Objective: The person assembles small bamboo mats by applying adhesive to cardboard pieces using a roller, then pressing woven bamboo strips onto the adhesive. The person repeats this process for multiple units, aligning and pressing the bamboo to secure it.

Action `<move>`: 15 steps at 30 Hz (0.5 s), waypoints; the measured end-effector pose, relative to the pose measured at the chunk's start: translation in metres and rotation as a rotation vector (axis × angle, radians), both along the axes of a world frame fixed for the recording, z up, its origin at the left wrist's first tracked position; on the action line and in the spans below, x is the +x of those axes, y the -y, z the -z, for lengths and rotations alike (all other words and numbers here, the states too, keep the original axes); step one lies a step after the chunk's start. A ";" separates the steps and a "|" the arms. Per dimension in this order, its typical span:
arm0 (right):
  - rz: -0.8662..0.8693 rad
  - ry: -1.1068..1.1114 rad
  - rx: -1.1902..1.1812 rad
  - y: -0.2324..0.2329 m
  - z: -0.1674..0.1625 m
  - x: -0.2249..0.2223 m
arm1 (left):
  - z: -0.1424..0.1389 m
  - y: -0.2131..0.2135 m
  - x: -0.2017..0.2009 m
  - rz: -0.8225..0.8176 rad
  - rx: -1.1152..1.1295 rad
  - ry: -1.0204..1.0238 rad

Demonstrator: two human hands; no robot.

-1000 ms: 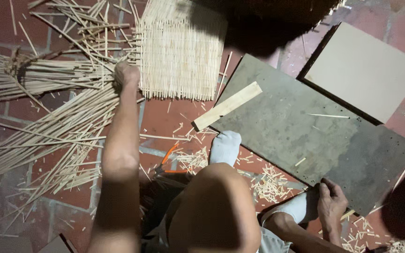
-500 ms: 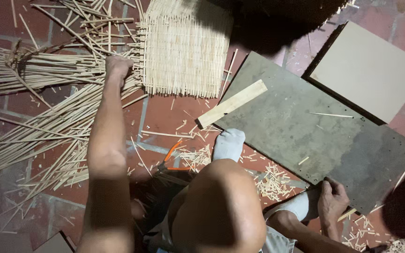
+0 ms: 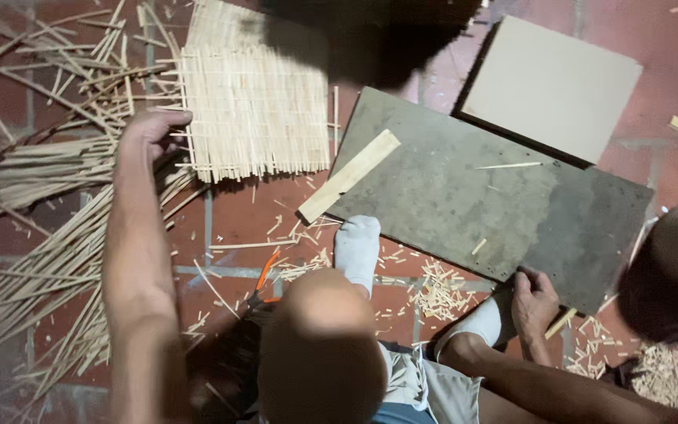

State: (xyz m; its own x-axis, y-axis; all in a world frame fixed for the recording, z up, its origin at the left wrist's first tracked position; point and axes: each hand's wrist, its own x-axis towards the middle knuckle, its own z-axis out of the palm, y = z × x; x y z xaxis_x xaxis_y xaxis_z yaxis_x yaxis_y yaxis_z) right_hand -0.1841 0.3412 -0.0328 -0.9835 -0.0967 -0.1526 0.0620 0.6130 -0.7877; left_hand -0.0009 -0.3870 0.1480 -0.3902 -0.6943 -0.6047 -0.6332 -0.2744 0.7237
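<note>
The left hand, in the upper left of the frame, reaches out on a bare arm with fingers loosely curled and partly spread, the fingertips touching the left edge of a pale woven mat of thin bamboo slats; it grips nothing that can be made out. The mat is roughly rectangular, tightly woven, with loose slat ends bristling along its left and bottom edges. Left of the hand and below it lies a loose spread of long thin pale bamboo strips, some tied in a bundle at the far left edge. The right hand, lower right, rests with fingers bent on the near edge of a large flat grey rectangular board, matte and scuffed; whether it grips the edge cannot be told. A short flat pale wooden slat lies slantwise across the board's left corner, and a beige smooth rectangular panel lies at the upper right, just beyond the board. A foot in a white sock rests at centre, near orange-handled cutters lying on the floor. The surface is a floor of red square tiles with pale joints, littered with short bamboo offcuts. Lighting is dim, with deep shadow at upper centre.
</note>
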 end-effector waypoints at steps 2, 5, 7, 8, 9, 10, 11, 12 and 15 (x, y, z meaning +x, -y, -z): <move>0.034 0.037 -0.057 0.004 -0.008 0.003 | -0.016 -0.003 -0.012 0.037 -0.049 -0.010; 0.032 0.045 0.001 0.003 -0.019 0.007 | -0.067 -0.025 -0.027 0.150 -0.333 0.241; 0.024 0.074 0.065 -0.003 -0.021 0.008 | -0.109 -0.051 -0.048 0.432 -0.330 0.069; 0.015 0.096 0.074 -0.008 -0.021 0.006 | -0.129 -0.071 -0.058 0.512 -0.444 0.103; -0.021 0.084 0.056 -0.012 -0.020 0.004 | -0.148 -0.094 -0.068 0.587 -0.566 0.129; -0.059 0.069 0.035 -0.015 -0.017 0.000 | -0.165 -0.119 -0.081 0.808 -0.769 0.124; -0.043 0.133 0.029 -0.018 -0.014 -0.004 | -0.181 -0.146 -0.094 1.023 -0.970 0.111; -0.037 0.198 0.020 -0.019 -0.012 -0.008 | -0.197 -0.173 -0.103 1.230 -1.171 0.096; 0.115 0.561 -0.509 -0.013 -0.014 -0.018 | -0.232 -0.252 -0.125 1.722 -1.639 0.221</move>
State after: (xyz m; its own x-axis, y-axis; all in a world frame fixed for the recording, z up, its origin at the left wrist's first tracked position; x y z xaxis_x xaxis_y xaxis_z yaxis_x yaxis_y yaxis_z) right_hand -0.2023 0.3543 -0.0192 -0.7803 -0.1905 -0.5957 0.5771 0.1480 -0.8032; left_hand -0.1262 -0.1346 0.3798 -0.9320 0.2912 -0.2158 0.3533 0.8629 -0.3614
